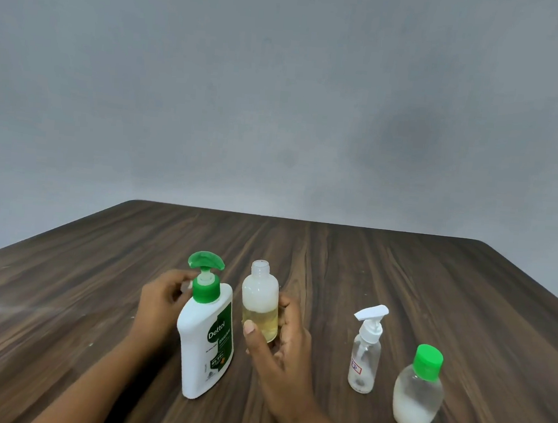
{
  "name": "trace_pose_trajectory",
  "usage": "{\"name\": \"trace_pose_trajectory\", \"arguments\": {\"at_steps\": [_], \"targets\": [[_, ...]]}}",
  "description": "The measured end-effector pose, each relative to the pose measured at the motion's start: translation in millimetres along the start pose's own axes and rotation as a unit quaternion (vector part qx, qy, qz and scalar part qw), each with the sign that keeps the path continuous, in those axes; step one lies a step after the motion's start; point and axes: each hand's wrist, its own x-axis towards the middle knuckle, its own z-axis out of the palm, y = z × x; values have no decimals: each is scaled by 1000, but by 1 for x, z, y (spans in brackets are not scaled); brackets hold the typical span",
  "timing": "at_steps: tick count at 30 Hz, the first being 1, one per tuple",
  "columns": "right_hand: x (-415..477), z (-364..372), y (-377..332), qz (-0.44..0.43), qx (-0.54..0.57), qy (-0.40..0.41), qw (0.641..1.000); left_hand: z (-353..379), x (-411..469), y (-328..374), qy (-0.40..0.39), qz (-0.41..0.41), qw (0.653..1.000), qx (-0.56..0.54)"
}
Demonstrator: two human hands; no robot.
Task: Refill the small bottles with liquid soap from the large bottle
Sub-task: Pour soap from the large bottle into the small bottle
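Clasping the uncapped small bottle [260,296] of yellow soap and foam, right grip [281,355]; left grip [160,302] unclear.

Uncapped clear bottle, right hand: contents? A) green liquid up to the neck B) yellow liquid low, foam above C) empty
B: the uncapped clear bottle gripped by the right hand shows yellow liquid in its lower part with white foam above it.
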Motion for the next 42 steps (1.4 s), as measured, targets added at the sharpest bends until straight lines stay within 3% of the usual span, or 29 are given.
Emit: {"name": "trace_pose_trajectory", "arguments": {"at_steps": [3,5,8,15,22,32,42], "targets": [[-1,0,-1,-5,-3,0,1000,-16,17,6,123,-18,986,-112],[-1,0,-2,-12,-3,-2,1000,-29,27,26,142,-11,965,-220],[-1,0,-2,-18,-3,-3,1000,-44,25,75,114,37,952,-281],[-1,0,-2,-26,-9,0,1000,-37,-10,143,-82,163,970,-158],[-1,0,-1,-30,-12,4,999,-15,-24,133,-51,296,954,-7],[0,-1,1,-60,13,21,998,25,-54,130,159,256,952,-59],[-2,-2,7,-80,-30,75,994,39,-62,138,160,165,964,-135]]}}
